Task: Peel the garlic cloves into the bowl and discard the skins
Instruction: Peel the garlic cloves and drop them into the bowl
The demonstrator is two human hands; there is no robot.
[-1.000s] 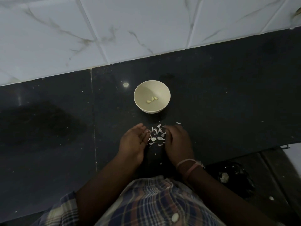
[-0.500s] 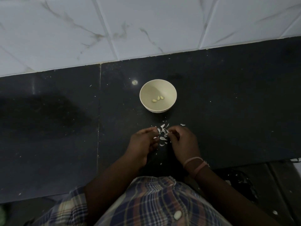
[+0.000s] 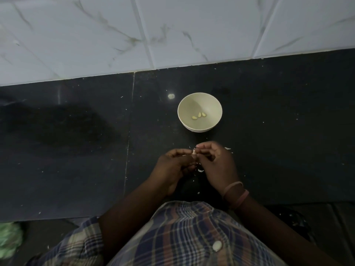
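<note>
A small garlic clove (image 3: 194, 151) is pinched between the fingertips of the left hand (image 3: 173, 166) and the right hand (image 3: 215, 162), both sets of fingers curled in on it just above the dark table (image 3: 76, 150). It looks light and firm but easily dropped once bare; its skin is papery and brittle, best caught at a tip. Beyond the fingers sits the bowl (image 3: 199, 112) with three peeled cloves (image 3: 199, 115); loose skins (image 3: 200, 170) lie beneath and beside the hands.
</note>
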